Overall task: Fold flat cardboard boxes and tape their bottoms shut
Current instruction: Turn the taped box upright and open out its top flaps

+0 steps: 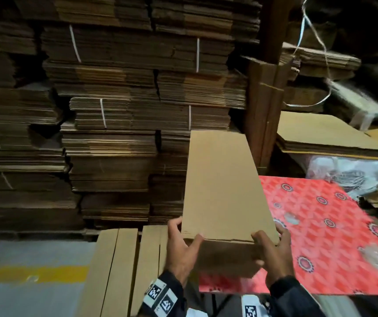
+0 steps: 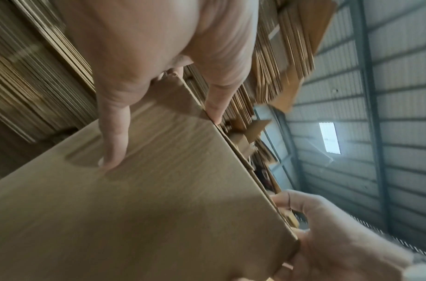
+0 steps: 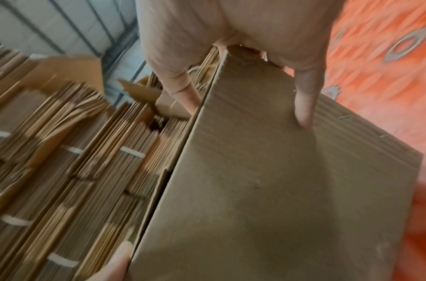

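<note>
A brown cardboard box (image 1: 224, 186) was held up in front of stacked flat cardboard bundles (image 1: 114, 124), above a red patterned sheet (image 1: 325, 229). The left hand (image 1: 181, 250) gripped its near left corner, fingers curled around the edge; the right hand (image 1: 272, 252) gripped the near right corner likewise.
</note>
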The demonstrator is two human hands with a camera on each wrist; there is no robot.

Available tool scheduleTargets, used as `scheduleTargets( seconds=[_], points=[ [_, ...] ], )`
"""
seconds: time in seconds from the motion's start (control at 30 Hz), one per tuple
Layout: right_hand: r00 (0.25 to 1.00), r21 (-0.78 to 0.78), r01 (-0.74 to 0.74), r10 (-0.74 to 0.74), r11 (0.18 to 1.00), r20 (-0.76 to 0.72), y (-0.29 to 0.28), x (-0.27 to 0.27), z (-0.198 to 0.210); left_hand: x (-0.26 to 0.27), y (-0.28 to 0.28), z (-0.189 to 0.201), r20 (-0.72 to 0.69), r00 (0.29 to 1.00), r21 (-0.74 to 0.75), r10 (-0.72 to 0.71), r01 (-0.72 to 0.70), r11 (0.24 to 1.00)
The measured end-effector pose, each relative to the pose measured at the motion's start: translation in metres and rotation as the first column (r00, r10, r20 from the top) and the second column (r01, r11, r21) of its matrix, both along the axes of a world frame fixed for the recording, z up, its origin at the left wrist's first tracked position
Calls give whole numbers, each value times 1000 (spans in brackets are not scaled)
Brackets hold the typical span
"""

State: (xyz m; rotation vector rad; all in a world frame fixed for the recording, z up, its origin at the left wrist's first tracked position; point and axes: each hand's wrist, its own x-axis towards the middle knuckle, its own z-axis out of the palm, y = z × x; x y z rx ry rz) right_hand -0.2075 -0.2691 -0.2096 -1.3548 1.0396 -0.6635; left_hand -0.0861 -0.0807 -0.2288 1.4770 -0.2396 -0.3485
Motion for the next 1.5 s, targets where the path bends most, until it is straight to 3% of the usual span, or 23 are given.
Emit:
scheduleTargets(
  seconds=[0.2,0.4,0.73,1.0,1.17,1.33,1.43,1.5],
  points=[
    [994,35,72,-69,997,-80,-114,-95,-31,-79,-118,-27,184,976,160,-115,86,983],
    [994,-25,-86,84,996,-73,-244,-176,-34,-148,-240,-37,226,970,219,-90,40,975],
    [967,-38,-256,254,966,-31,-387,-194,-28,-165,-359,-29,261,946,355,-190,89,931],
    [949,-57,-310,312,949,37,-403,-185,-24,-156,-378,-19,208,958,347,-196,115,931],
    [948,100,-316,308,944,86,-409,-187,-26,-159,-380,-18,184,972,320,-142,78,944],
    [948,156,-317,305,936,93,-411,-189,-30,-160,-376,-12,152,978,328,-143,87,941],
    [944,133,-321,306,938,122,-404,-187,-24,-150,-366,-9,41,990,296,-135,117,948],
    [935,23,-338,332,941,123,-397,-183,-14,-141,-355,-9,-97,988,178,-121,137,975]
  ],
)
